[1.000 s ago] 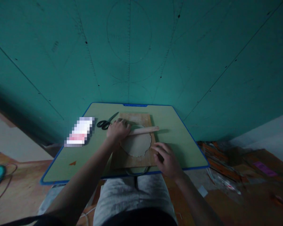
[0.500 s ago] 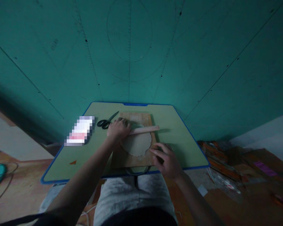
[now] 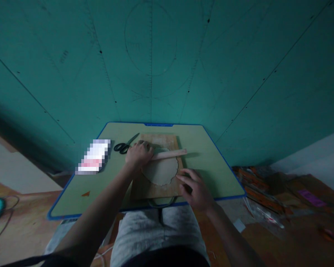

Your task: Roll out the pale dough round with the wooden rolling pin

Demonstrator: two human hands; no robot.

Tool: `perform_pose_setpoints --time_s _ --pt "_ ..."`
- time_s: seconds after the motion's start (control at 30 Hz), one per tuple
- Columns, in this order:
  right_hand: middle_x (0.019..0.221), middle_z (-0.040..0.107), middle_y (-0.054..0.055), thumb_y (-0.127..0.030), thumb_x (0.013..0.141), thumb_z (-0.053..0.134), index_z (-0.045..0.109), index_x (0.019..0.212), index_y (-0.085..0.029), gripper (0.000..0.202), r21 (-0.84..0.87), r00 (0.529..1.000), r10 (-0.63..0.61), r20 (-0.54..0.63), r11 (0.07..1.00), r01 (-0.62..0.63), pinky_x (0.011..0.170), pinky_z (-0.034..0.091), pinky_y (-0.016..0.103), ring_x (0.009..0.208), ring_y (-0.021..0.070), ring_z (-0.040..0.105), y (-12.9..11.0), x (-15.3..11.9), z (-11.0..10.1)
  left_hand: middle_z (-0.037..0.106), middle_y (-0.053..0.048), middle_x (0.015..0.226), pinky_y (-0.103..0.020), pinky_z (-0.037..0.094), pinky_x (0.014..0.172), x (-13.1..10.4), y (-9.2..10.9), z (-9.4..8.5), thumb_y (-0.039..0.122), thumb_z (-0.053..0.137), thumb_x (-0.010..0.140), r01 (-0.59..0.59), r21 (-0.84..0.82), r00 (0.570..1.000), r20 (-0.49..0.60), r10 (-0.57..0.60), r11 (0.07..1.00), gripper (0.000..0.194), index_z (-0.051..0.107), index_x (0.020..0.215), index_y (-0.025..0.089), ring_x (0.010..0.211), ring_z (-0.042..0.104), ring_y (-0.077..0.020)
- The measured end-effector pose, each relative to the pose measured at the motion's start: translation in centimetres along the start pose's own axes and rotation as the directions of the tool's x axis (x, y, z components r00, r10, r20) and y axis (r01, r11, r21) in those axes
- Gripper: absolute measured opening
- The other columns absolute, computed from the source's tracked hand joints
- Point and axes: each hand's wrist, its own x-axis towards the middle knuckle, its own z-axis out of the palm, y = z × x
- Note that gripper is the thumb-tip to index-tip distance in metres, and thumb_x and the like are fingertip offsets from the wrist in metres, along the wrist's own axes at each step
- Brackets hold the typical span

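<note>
A flat, roughly round sheet of dough (image 3: 160, 172) with a ragged edge lies on a wooden board (image 3: 149, 192). My left hand (image 3: 139, 153) is closed round the near end of a pale rolling pin (image 3: 171, 154), which rests across the upper part of the dough and sticks out past its right side. At the dough's lower right edge is my right hand (image 3: 197, 190), its fingers bent but apart. The fingertips are at or just beside the rim; whether they touch the dough I cannot tell.
The board lies on a small table (image 3: 211, 174) with a blue rim, against a green wall. Black-handled scissors (image 3: 124, 148) lie left of my left hand. Further left are a blurred-out bright object (image 3: 94, 155) and a small orange-brown piece (image 3: 85, 194).
The view has shifted very slightly. Both hands, the rolling pin and the dough stay in practically the same places on the board.
</note>
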Motion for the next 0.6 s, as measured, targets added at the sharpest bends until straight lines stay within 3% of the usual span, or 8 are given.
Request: perform_pose_setpoints --time_s 0.27,0.43,0.6 --pt "0.113 0.066 0.009 -0.019 0.087 0.056 0.07 0.106 -0.024 0.024 0.087 0.996 0.061 -0.071 0.995 -0.054 0.092 0.053 0.04 0.107 0.023 0.062 0.4 0.0 0.3 0.067 -0.014 0.12 -0.037 0.052 0.082 -0.1 0.0 -0.2 0.041 0.03 0.095 -0.009 0.021 1.0 -0.001 0.009 1.0 0.047 0.067 0.113 0.019 0.105 0.066 -0.0301" --pt "0.099 0.069 0.007 -0.026 0.086 0.059 0.067 0.093 -0.022 0.012 0.303 0.954 0.225 -0.198 0.94 -0.159 0.087 0.053 0.036 0.097 0.0212 0.065 1.4 0.3 0.2 0.068 -0.015 0.119 -0.039 0.052 0.083 -0.3 0.1 -0.3 0.04 0.03 0.094 -0.005 0.024 1.0 -0.005 0.005 1.0 0.048 0.067 0.112 0.017 0.105 0.066 -0.0318" --pt "0.085 0.071 0.004 -0.038 0.083 0.063 0.066 0.084 -0.021 0.018 0.414 0.902 0.381 -0.202 0.868 -0.274 0.078 0.053 0.034 0.084 0.0214 0.066 1.7 0.6 0.1 0.067 -0.015 0.122 -0.04 0.053 0.082 -0.2 0.0 -0.2 0.04 0.029 0.094 -0.009 0.019 1.0 -0.004 0.009 1.0 0.048 0.068 0.112 0.018 0.105 0.066 -0.0322"
